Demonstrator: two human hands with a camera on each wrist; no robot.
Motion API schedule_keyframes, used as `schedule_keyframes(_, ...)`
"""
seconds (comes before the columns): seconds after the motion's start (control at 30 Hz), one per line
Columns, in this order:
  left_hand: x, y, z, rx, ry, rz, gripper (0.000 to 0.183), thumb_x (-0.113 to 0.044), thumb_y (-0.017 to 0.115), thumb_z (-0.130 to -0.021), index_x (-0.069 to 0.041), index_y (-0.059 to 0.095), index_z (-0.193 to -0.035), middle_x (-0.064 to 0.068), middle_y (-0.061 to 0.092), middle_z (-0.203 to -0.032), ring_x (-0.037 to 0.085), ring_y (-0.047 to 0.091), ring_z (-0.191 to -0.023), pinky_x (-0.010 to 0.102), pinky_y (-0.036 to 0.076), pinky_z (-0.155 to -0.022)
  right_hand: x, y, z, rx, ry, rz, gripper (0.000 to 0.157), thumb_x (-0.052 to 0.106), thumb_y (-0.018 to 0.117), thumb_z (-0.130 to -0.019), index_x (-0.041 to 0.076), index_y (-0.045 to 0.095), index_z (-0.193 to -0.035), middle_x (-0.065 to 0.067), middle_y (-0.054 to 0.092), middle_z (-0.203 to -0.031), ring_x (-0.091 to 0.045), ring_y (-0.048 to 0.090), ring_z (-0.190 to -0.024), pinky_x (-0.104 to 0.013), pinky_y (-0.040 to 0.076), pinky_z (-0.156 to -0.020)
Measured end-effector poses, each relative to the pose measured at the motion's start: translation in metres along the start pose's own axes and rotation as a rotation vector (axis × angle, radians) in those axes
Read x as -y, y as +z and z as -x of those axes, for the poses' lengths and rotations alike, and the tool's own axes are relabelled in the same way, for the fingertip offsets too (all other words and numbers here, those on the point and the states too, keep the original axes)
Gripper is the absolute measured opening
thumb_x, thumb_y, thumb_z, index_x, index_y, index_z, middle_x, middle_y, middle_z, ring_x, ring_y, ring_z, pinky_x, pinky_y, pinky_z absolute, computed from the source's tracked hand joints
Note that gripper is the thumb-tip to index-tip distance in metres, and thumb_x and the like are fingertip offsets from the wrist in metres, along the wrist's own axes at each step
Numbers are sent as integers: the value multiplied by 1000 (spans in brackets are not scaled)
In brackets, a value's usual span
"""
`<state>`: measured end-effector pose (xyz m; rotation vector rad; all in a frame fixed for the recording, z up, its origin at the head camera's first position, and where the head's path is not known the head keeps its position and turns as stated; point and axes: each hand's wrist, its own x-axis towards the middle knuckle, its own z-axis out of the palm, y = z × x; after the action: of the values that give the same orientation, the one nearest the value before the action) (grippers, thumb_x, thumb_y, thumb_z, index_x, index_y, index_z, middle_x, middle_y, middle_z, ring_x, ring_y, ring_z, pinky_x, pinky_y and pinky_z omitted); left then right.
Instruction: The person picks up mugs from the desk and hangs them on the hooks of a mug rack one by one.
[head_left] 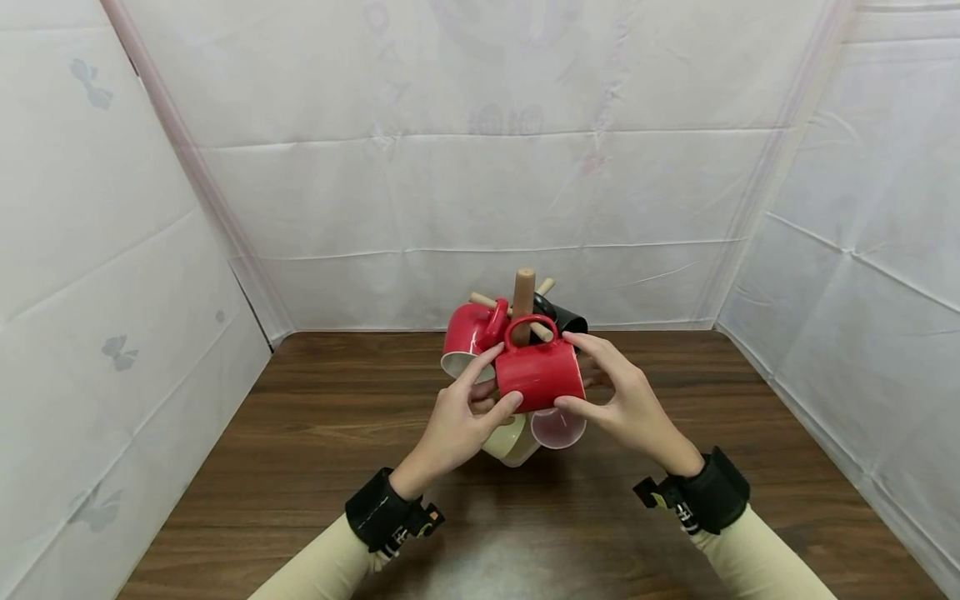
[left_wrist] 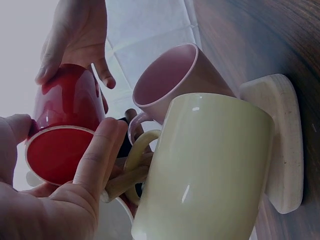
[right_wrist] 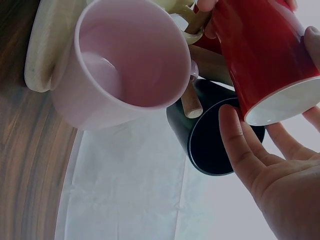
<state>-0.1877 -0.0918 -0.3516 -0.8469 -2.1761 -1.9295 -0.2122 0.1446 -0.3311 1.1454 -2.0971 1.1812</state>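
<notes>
A red mug (head_left: 538, 377) lies on its side between both hands, its handle pointing up beside a wooden peg of the mug tree (head_left: 525, 292). My left hand (head_left: 453, 423) holds the base end between thumb and fingers. At the white-lined mouth, my right hand (head_left: 637, 408) grips the rim end the same way. Another red mug (head_left: 465, 329) hangs left of the post, and a black mug (right_wrist: 212, 140) hangs behind on the right. Lower down are a cream mug (left_wrist: 210, 165) and a pink mug (right_wrist: 120, 65), close to the hands.
The tree's pale wooden base (left_wrist: 285, 145) stands on a dark brown wooden table (head_left: 337, 417). White sheeting (head_left: 480, 192) rises behind the table and along both sides. Peg ends stick out around the post, one peg tip (left_wrist: 112, 190) right by the left fingers.
</notes>
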Motion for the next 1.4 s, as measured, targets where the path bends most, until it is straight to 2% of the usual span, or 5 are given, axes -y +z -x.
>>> schedule_keyframes(0.3, -4, 5, -1, -19, 4, -53, 65, -13, 63, -88, -9, 29, -144, 20, 54, -123, 22, 64, -88, 43, 54, -68, -1, -1, 0, 9, 45, -17, 74, 6, 79, -70, 1, 43, -135, -15, 48, -128, -22, 55, -97, -37, 55, -67)
schedule_keyframes(0.7, -7, 8, 0, -32, 14, -89, 66, -13, 63, -88, -9, 29, -144, 19, 54, -125, 22, 64, -88, 41, 55, -67, -4, -1, 2, 17, 58, -42, 75, 5, 78, -71, 2, 41, -136, -14, 47, -131, -20, 54, -101, -38, 55, -69)
schedule_keyframes(1.17, -5, 10, 2, -60, 44, -111, 61, -8, 60, -89, -8, 32, -143, 22, 56, -120, 24, 64, -88, 40, 55, -64, -4, -1, 4, 31, 29, -8, 78, 3, 78, -70, 1, 39, -137, -16, 46, -130, -16, 57, -91, -36, 54, -67)
schedule_keyframes(1.3, -5, 9, 4, -97, 90, -184, 59, -7, 63, -87, -5, 37, -140, 22, 59, -114, 25, 64, -86, 35, 55, -66, -5, -2, 7, 48, 25, -9, 78, 2, 77, -70, 1, 38, -138, -16, 45, -131, -17, 56, -94, -35, 54, -67)
schedule_keyframes(1.4, -4, 7, 5, -137, 160, -236, 56, -5, 64, -85, -2, 41, -136, 20, 63, -106, 24, 65, -82, 32, 55, -64, -6, -4, 9, 52, 21, 2, 79, 3, 77, -71, 1, 38, -138, -15, 44, -133, -17, 54, -99, -35, 54, -69)
